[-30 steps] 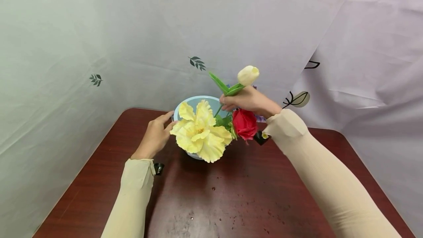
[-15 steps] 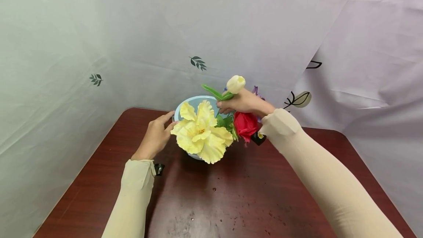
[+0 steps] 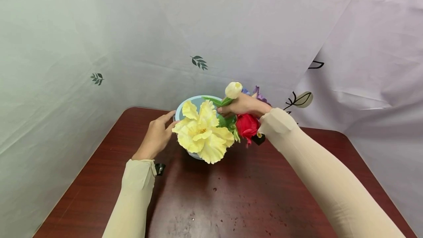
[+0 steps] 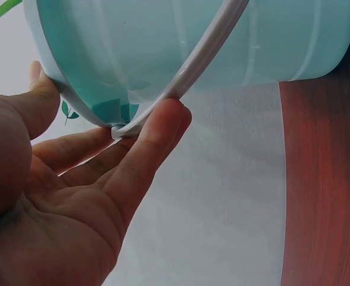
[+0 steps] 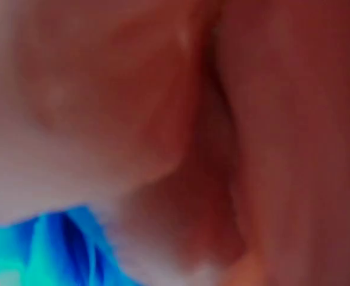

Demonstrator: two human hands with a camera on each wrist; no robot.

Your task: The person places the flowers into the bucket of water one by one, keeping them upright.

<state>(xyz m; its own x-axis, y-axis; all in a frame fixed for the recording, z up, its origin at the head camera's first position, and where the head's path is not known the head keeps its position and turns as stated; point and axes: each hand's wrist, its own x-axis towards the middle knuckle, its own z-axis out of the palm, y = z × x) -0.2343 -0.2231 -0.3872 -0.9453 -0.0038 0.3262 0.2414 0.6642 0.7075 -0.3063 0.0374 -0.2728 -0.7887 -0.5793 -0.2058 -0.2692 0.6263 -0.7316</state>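
Note:
A light blue bucket (image 3: pixel 197 100) with a white handle (image 4: pixel 208 50) stands at the table's far side. My left hand (image 3: pixel 155 135) grips its left rim, thumb at the edge and fingers outside by the handle's end. My right hand (image 3: pixel 243 105) pinches a white tulip (image 3: pixel 233 90) by its green stem over the bucket's right side; the stem's lower part is hidden. A large yellow flower (image 3: pixel 203 133) leans over the front rim. Beside it a red rose (image 3: pixel 247 126) hangs over the right side. Purple flowers (image 3: pixel 261 96) show behind my right hand.
The dark red-brown table (image 3: pixel 211 201) has small droplets on its front part. A pale cloth (image 3: pixel 148 39) with printed leaves hangs right behind the table's far edge. In the right wrist view, blue petals (image 5: pixel 62 250) show below blurred fingers.
My right hand has moved left and slightly down with the tulip, whose bloom now sits lower. More of the purple flowers shows. The left hand keeps its place on the bucket.

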